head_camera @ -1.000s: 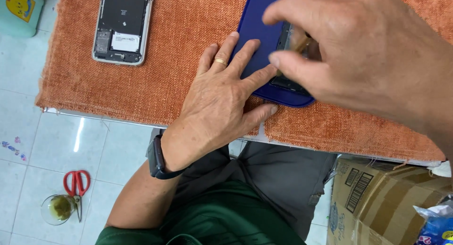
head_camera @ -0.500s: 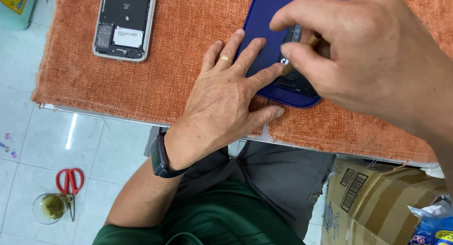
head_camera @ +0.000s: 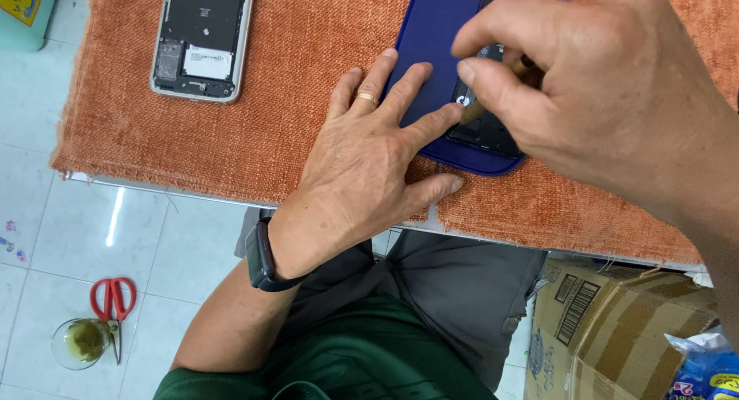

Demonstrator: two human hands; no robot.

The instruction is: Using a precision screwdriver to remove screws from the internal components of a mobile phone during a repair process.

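Note:
My left hand (head_camera: 362, 161) lies flat, fingers spread, on the near edge of a dark blue mat (head_camera: 439, 38) that sits on the orange cloth (head_camera: 308, 100). Its index finger presses beside a black phone part (head_camera: 486, 127) lying on the mat. My right hand (head_camera: 600, 92) hovers over that part and pinches a thin brownish tool (head_camera: 479, 107), whose tip touches the part near my left fingertip. Most of the part is hidden under my right hand. I wear a ring and a dark wrist band on the left arm.
An opened phone body (head_camera: 202, 38) with bare insides lies at the cloth's far left. Below the table edge, red scissors (head_camera: 112, 300) and a small glass jar (head_camera: 77, 342) rest on the tiled floor. A cardboard box (head_camera: 616, 331) stands at the lower right.
My right hand has shifted slightly up and right over the black part, still working the tool. My left hand keeps its place on the mat.

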